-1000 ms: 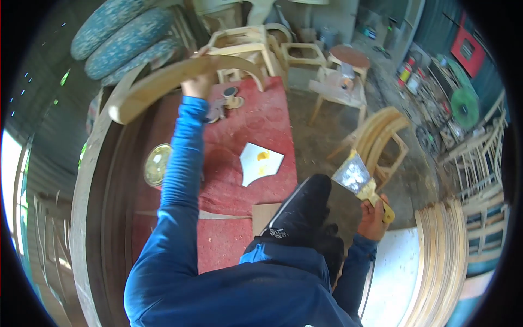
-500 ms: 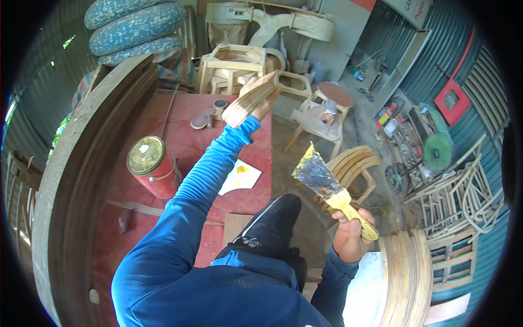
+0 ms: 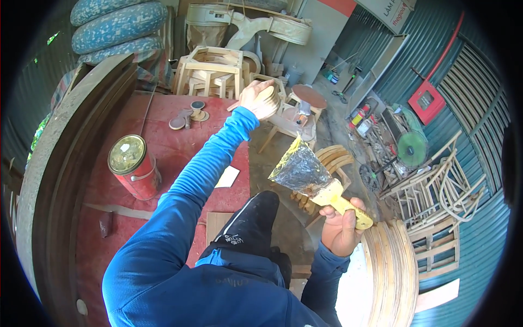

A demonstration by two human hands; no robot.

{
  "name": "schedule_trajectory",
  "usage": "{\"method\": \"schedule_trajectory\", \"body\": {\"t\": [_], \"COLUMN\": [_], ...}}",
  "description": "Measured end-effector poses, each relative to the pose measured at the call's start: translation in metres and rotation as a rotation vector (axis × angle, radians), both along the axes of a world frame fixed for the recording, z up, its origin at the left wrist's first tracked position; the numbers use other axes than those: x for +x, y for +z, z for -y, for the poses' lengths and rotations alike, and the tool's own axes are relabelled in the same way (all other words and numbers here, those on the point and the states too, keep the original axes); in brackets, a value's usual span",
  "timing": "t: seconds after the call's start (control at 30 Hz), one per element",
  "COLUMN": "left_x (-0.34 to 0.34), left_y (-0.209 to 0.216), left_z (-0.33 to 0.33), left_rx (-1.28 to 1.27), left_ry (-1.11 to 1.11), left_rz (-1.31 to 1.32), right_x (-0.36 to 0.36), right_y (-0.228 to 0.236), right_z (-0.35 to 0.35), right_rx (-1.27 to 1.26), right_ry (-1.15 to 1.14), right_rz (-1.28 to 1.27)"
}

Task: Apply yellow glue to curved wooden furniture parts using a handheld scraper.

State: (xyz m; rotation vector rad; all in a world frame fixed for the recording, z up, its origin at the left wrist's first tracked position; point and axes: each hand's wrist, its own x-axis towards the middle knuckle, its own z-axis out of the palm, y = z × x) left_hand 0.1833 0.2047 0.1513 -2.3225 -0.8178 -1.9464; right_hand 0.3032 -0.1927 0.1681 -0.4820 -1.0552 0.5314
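Observation:
In my right hand (image 3: 342, 231) is a putty knife (image 3: 301, 170) with a yellow handle, its wide blade pointing up and left. Yellow paste clings along the blade's upper left edge. My left hand (image 3: 254, 100), stretched far forward, grips a curved wooden piece (image 3: 271, 96) that is now turned nearly end-on and partly hidden by the hand. Beneath the left forearm lies a white card (image 3: 227, 177) on the red-topped table (image 3: 180, 144). To the left stands a red can (image 3: 143, 179) with a wire handle and a smeared lid.
Round discs (image 3: 197, 105) lie on the far part of the table. A large curved wooden beam (image 3: 60, 158) runs along the left. Ahead are stacked wooden stool frames (image 3: 212, 68) and a stool with a brown round seat (image 3: 309, 95). Bent wooden rings (image 3: 400, 272) stand by my right elbow.
The wooden piece in my left hand has turned from lying lengthwise to nearly end-on. The putty knife has come closer and its blade has swung left. The whole view has shifted to the right.

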Motion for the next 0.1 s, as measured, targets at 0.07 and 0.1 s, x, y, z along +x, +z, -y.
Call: {"method": "schedule_trajectory", "body": {"t": [0.07,0.1], "left_x": [0.01,0.016], "left_y": [-0.001,0.0], "left_z": [-0.011,-0.016], "left_rx": [-0.053,-0.034], "left_ry": [0.002,0.026], "left_rz": [-0.037,-0.103], "right_x": [0.001,0.001], "right_y": [0.002,0.004], "right_z": [0.001,0.003], "right_rx": [0.011,0.02], "right_ry": [-0.032,-0.04], "right_rz": [-0.063,-0.054]}}
